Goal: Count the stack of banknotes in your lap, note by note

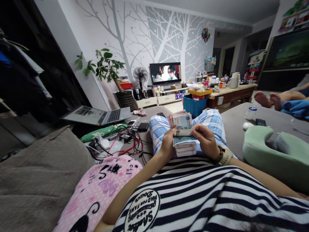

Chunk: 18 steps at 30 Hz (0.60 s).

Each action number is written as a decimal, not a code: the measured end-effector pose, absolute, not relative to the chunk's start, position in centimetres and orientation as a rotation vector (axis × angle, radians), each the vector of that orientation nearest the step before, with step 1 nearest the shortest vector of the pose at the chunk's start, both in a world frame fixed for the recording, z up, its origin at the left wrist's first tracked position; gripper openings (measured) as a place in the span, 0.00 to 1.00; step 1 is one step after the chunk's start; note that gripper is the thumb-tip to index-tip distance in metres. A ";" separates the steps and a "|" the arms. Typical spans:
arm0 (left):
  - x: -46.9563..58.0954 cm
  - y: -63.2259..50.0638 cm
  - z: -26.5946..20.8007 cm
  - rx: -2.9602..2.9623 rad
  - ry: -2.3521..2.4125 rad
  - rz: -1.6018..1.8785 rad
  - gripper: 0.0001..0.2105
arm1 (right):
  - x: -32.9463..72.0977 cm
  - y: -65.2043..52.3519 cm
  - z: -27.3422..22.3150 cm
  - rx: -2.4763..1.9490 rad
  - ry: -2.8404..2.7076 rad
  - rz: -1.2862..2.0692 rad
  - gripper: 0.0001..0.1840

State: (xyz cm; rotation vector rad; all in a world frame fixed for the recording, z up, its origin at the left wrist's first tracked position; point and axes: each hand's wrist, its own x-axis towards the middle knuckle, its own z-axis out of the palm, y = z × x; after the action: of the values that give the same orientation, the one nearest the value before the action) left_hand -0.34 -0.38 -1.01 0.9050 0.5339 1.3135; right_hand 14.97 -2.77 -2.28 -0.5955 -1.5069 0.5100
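In the head view I hold a thick stack of banknotes (185, 149) over my lap, its near end a layered pile with a bluish note on top. My left hand (168, 141) is closed on the stack's left side. From the right, my right hand (205, 139) pinches a curled greyish banknote (182, 132) lying across the middle of the stack. Beyond it, upright blue-grey banknotes (182, 121) show, with pinkish ones behind them. A pale wristwatch (226, 156) and a beaded bracelet are on my right wrist.
Left of my legs are a laptop (113, 116), tangled cables (130, 141) and a pink cushion (108, 180). A green neck pillow (258, 145) lies to the right, near a white mouse (248, 126). Another person's feet (265, 98) rest farther right. A cluttered table (231, 93) stands ahead.
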 end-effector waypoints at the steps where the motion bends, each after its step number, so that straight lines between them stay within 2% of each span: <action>1: -0.3 -0.4 -1.0 0.910 0.527 1.297 0.17 | 15.0 -2.8 -2.3 -0.592 -1.513 0.511 0.16; 18: -0.6 -0.2 -1.2 0.942 0.537 1.326 0.15 | 15.2 -2.7 -2.6 -0.521 -1.587 0.475 0.13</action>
State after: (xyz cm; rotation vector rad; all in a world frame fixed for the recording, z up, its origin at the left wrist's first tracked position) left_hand -0.58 -0.23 -1.22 0.9418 0.5367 1.3263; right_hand 15.22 -2.65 -2.56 -0.5209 -1.5873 0.4749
